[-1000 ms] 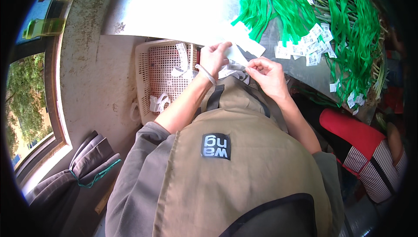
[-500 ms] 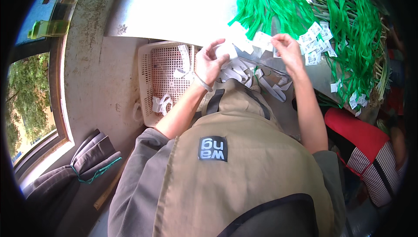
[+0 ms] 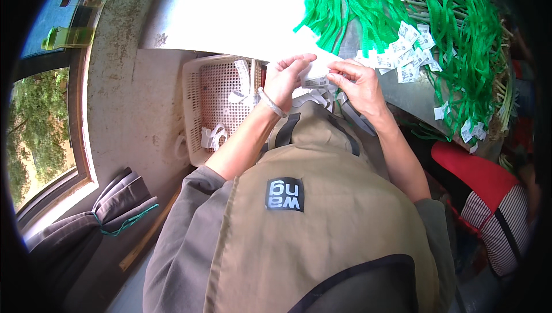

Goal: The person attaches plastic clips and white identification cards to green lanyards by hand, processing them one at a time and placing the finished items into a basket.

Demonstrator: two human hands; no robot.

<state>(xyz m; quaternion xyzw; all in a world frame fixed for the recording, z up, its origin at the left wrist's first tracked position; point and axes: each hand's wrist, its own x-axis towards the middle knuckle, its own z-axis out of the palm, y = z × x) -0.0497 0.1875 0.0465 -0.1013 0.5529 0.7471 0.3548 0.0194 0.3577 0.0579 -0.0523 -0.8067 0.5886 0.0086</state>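
My left hand [image 3: 282,83] is closed at the table's near edge, gripping a strip of white printed labels [image 3: 315,82]. The fingers of my right hand [image 3: 359,83] are pinched together on the right end of that strip, so it spans the gap between both hands. Just beyond and to the right, several white tags [image 3: 407,60] hang from bunches of green mesh netting [image 3: 359,8]. Glare washes out part of the white paper near my fingertips.
Below the table [image 3: 172,31] at left stands a cream perforated plastic crate [image 3: 192,106] with curled paper strips [image 3: 214,136]. More green netting [image 3: 468,43] lies over long-stalked vegetables [image 3: 443,2] at right. Someone in a red and striped garment [image 3: 480,175] is close by on the right.
My right hand has moved left and nearer, away from the tags by the netting, and now meets the label strip beside my left hand. My left hand has turned slightly.
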